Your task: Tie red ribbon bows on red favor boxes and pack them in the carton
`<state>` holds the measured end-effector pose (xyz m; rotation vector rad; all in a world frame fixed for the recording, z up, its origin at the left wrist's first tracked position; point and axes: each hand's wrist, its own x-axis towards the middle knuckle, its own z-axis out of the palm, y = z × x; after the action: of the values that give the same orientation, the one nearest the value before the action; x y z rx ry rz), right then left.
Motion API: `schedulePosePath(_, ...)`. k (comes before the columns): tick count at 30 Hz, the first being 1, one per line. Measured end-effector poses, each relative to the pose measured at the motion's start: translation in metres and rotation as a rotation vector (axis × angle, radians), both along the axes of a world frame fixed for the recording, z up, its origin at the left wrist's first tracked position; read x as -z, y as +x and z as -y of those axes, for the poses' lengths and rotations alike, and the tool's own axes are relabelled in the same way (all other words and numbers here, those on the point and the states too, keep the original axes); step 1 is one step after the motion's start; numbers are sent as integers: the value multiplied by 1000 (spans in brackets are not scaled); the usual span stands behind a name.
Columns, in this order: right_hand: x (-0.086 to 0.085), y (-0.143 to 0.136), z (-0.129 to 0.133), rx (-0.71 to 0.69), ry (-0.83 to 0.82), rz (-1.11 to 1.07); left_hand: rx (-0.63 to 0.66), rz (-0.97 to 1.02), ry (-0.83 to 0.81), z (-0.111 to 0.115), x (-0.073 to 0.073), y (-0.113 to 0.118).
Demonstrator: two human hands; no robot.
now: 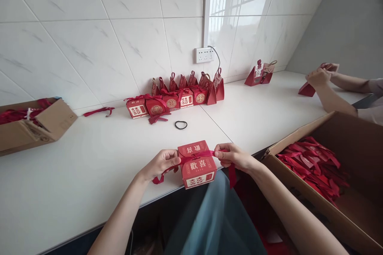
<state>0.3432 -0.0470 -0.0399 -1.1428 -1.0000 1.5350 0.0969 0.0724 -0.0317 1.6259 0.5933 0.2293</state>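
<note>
A red box (199, 172) with white and gold characters sits at the table's front edge, a red ribbon (196, 155) crossing its top. At the box's left side, my left hand (164, 163) pinches the ribbon, and a loose tail hangs below the fingers. My right hand (233, 157) pinches the ribbon's other side just right of the box, with its end dangling over the edge. The ribbon is drawn out between both hands. Whether it is knotted at the middle is too small to tell.
Behind stand several ribboned red boxes (172, 102) and triangular boxes (220, 87). A black band (180, 125) lies nearer. Cartons stand left (56, 121) and right (299, 179), holding red items. Another person's hands (321, 75) hold a red box at the right.
</note>
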Motion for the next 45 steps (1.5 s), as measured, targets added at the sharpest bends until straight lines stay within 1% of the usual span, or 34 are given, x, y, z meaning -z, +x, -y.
schedulePosePath(3, -12, 4, 2, -34, 14, 183, -34, -43, 61, 3, -4, -2)
schedulePosePath(5, -26, 5, 6, -64, 46, 360, -37, -88, 88, 6, -12, -4)
schedulePosePath(7, -42, 3, 10, -106, 86, 459, -25, -111, 83, 10, -22, -7)
schedulePosePath(10, -61, -6, 14, -148, 164, 422, -27, -95, 83, 14, -36, -7)
schedulePosePath(12, -68, -16, 13, -123, 224, 384, -41, -87, 76, 17, -43, -5)
schedulePosePath(15, -66, -31, 7, -48, 274, 317, -66, -98, 50, 19, -48, 0)
schedulePosePath(19, -54, -44, -1, 25, 278, 244, -94, -66, 72, 22, -48, 11)
schedulePosePath(21, -49, -45, -3, 98, 301, 303, -99, -50, 84, 22, -46, 16)
schedulePosePath(23, -44, -44, -4, 190, 322, 389, -82, -52, 79, 23, -45, 20)
schedulePosePath(25, -41, -41, -4, 253, 338, 454, -65, -60, 87, 24, -44, 21)
schedulePosePath(27, -39, -39, -4, 271, 357, 488, -73, -65, 147, 25, -45, 21)
schedulePosePath(30, -38, -40, -5, 292, 381, 528, -85, -50, 287, 27, -49, 21)
schedulePosePath(33, -38, -41, -5, 321, 394, 543, -48, -40, 374, 27, -52, 25)
schedulePosePath(36, -39, -37, -4, 338, 393, 513, -7, -33, 373, 27, -51, 36)
schedulePosePath(39, -42, -29, -1, 342, 365, 486, 0, -2, 361, 29, -48, 48)
schedulePosePath(43, -46, -20, 5, 345, 301, 458, -4, 15, 428, 31, -47, 58)
schedulePosePath(45, -46, -19, 7, 337, 298, 441, -4, -2, 468, 31, -49, 61)
